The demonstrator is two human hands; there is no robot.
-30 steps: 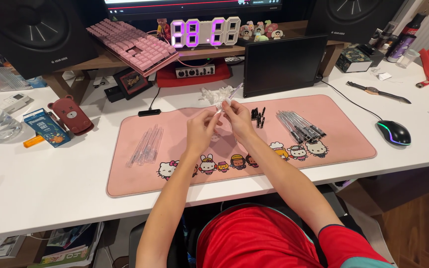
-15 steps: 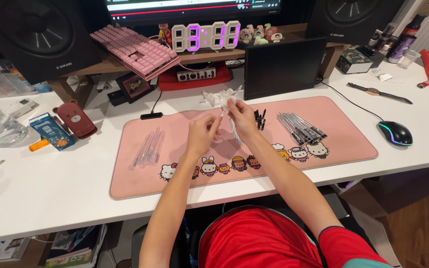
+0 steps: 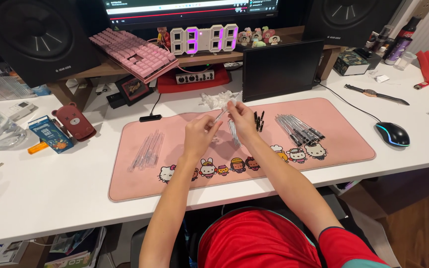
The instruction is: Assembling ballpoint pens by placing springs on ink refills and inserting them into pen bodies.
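Both hands meet over the middle of a pink desk mat [image 3: 323, 106]. My left hand [image 3: 200, 138] and my right hand [image 3: 242, 120] pinch the two ends of a thin clear pen tube [image 3: 220, 114]. Under the right hand lie a few more clear tubes [image 3: 234, 135]. A small bunch of black pen caps [image 3: 259, 120] sits just right of that hand. A pile of clear pen barrels [image 3: 147, 149] lies on the mat's left part. A row of several assembled pens [image 3: 299, 129] lies on its right part. Crumpled clear plastic [image 3: 213, 100] rests behind the hands.
A black tablet [image 3: 281, 69] stands behind the mat, beside a glowing digital clock [image 3: 204, 39] and a tilted pink keyboard [image 3: 132, 52]. A lit mouse [image 3: 392, 134] and a wristwatch [image 3: 373, 93] lie to the right. A blue box [image 3: 50, 134] and a brown bear-shaped case [image 3: 74, 120] lie to the left.
The hands have stayed together on the tube, with only small finger movements. The view has shifted slightly.
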